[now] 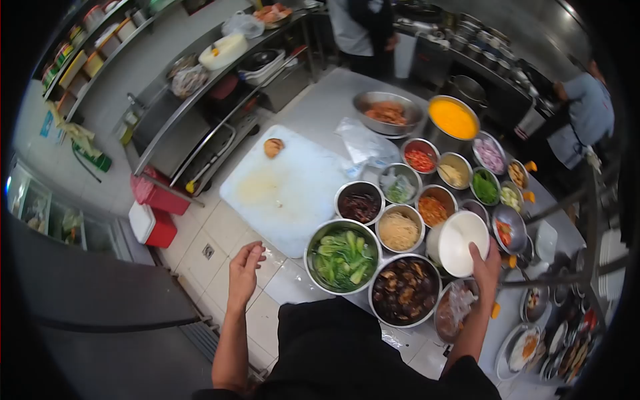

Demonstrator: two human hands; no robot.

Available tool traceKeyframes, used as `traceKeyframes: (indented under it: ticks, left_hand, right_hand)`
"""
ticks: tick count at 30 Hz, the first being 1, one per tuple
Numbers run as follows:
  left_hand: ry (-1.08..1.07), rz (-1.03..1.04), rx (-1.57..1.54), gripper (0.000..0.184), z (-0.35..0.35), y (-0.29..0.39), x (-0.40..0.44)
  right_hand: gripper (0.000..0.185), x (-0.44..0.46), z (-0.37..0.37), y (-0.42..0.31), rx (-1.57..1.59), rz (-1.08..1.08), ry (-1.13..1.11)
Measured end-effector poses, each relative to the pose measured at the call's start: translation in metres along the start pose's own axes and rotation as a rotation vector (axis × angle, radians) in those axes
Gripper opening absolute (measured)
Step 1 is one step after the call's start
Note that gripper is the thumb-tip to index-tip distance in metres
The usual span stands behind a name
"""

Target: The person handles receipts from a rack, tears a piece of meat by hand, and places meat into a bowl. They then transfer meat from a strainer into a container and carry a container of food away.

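My right hand [485, 267] grips the rim of a white container [463, 244], tilted above the bowls at the right. My left hand [247, 261] is raised near the lower left edge of the white cutting board [293, 180]; its fingers are curled together, and a small pale bit shows at the fingertips. On the board lies a brown piece of food [273, 147]. Close to my body stand a bowl of green vegetables [343, 257] and a bowl of dark mushrooms [405, 291]. Beside them are noodle-like pale strips [399, 231] in another bowl.
Several metal bowls of chopped food fill the table's right side, with a pot of yellow liquid [453, 118] behind. A plastic bag [363, 141] lies beside the board. Two people [363, 30] [583, 113] stand farther back. A red bin [153, 223] is on the floor at left.
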State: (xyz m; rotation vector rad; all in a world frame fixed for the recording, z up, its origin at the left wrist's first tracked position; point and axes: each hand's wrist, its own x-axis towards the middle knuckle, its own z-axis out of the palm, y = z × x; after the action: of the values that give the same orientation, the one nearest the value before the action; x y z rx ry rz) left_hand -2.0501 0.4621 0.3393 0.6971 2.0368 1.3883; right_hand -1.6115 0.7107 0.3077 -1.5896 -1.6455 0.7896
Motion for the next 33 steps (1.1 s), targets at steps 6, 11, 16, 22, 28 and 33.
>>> traceKeyframes:
  ticks: [6,11,16,22,28,33]
  left_hand:
    - [0.120,0.126,0.265,0.032,-0.044,0.001,0.116]
    - [0.092,0.567,0.472,0.027,-0.029,-0.023,0.273]
    - [-0.136,0.758,0.747,0.023,0.012,-0.004,0.382]
    - [-0.446,0.784,0.965,0.017,0.034,-0.009,0.437]
    - [-0.645,0.796,0.929,0.015,0.031,-0.011,0.455]
    - [-0.733,0.819,0.881,0.015,0.031,-0.005,0.459]
  right_hand:
    - [0.051,-0.005,0.022,-0.128,-0.287,-0.241,0.436]
    - [0.019,0.004,0.150,-0.242,0.148,-0.451,-0.078]
    - [0.014,0.057,0.367,-0.249,0.137,-0.320,-0.370]
    - [0.014,0.078,0.521,-0.229,-0.052,-0.120,-0.312]
    - [0.017,0.080,0.537,-0.224,-0.028,-0.256,-0.309]
    - [0.014,0.074,0.538,-0.230,-0.095,-0.318,-0.247]
